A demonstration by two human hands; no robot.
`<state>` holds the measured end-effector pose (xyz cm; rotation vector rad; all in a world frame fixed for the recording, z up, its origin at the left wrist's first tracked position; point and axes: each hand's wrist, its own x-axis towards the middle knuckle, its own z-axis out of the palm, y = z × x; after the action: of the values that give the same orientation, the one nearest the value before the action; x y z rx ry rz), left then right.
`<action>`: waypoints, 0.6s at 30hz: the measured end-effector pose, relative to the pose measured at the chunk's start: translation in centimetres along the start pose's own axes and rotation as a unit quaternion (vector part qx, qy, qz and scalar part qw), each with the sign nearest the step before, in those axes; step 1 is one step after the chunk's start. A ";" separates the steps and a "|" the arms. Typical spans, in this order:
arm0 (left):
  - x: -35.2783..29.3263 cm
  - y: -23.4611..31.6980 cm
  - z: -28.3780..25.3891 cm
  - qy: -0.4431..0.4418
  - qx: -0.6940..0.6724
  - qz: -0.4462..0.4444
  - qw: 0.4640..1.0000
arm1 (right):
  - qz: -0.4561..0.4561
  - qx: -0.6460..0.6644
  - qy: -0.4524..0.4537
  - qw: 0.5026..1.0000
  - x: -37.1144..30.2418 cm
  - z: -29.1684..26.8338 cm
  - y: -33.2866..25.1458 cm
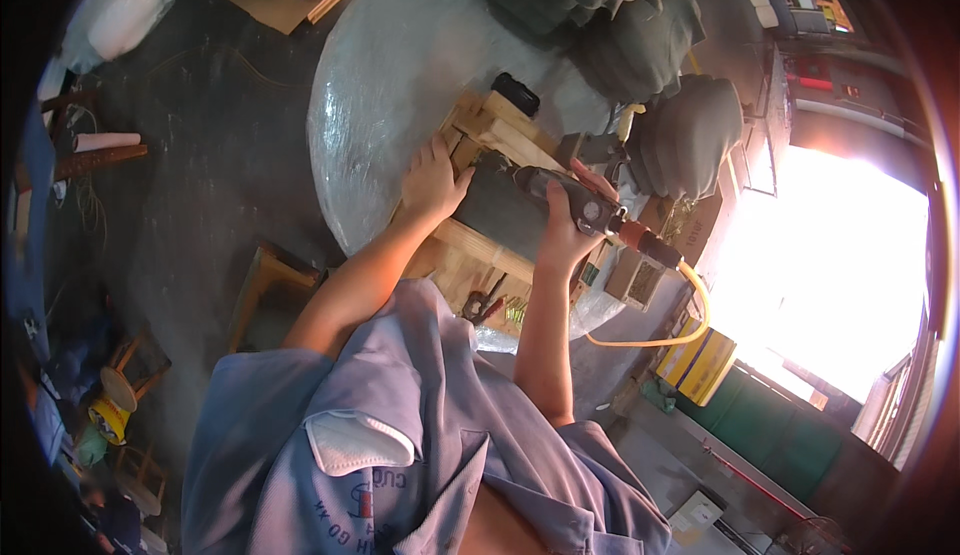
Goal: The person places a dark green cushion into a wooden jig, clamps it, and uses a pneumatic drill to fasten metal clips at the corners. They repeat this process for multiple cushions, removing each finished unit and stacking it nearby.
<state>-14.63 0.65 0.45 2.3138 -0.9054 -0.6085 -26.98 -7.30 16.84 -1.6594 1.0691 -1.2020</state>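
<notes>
One yellow box hides its inside. Right hand curls fingers round the tool; left hand spreads on wood.

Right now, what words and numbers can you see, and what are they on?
I won't copy print, just say where it is:
Blue work shirt: dark lettering on the front.
Cardboard box: dark characters on its side.
Yellow box: any print too blurred to read.
Pneumatic tool in right hand: none readable.
</notes>
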 end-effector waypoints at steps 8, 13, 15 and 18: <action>0.3 -0.2 -0.1 -0.011 -0.005 0.000 1.000 | 0.008 -0.022 -0.024 0.999 0.8 1.6 0.9; 0.4 0.4 -0.8 -0.017 0.018 0.001 1.000 | 0.013 -0.032 -0.050 0.998 0.2 2.8 -0.3; 0.4 0.1 -0.5 -0.010 0.017 0.005 1.000 | 0.005 -0.048 -0.062 0.997 -0.1 3.1 -0.7; 0.5 0.1 -0.6 -0.008 -0.004 0.014 1.000 | -0.002 -0.057 -0.062 0.996 -0.2 3.3 -0.7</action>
<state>-14.03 0.45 0.83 2.2880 -0.9397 -0.6180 -23.75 -6.50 16.70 -1.8006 1.0746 -1.0436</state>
